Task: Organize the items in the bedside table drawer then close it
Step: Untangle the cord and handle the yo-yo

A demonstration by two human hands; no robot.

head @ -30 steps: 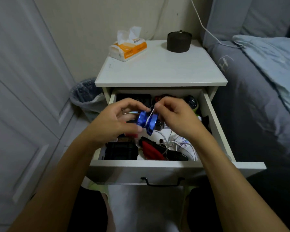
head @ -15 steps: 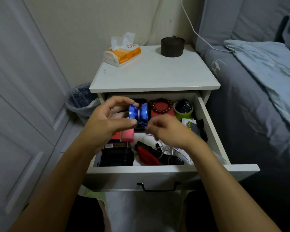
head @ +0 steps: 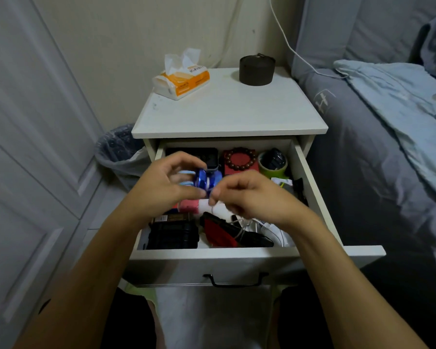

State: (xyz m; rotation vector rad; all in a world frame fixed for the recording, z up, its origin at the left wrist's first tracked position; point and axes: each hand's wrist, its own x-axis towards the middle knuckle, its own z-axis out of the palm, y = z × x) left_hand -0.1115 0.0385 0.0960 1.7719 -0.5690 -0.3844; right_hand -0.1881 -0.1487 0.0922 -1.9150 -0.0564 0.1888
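Two bare hands work above the open drawer [head: 310,177] of one white bedside table [head: 227,114]. At far left, one lined waste bin [head: 118,149] stands on the floor beside the table. On the table top sit one orange-and-white tissue pack [head: 183,80] at left and one dark round container [head: 256,69] at right, well apart. The left hand [head: 161,187] holds one blue yo-yo [head: 208,178] over the drawer, its fingers clamped on the yo-yo's left side. The right hand [head: 252,197] sits just right of the yo-yo, its fingers pinched together on a thin white string [head: 213,210]. Inside the drawer, from left: one black box [head: 173,234] at the front, one pink block [head: 188,205] behind it, one red-and-black item [head: 222,234], one loose white cable [head: 275,230]. Along the back: one black case [head: 209,156], one brown bead bracelet [head: 241,158] on a red box, one green tape roll [head: 272,167]. One black handle [head: 235,282] is fixed to the drawer front. One bed [head: 388,122] lies at right.
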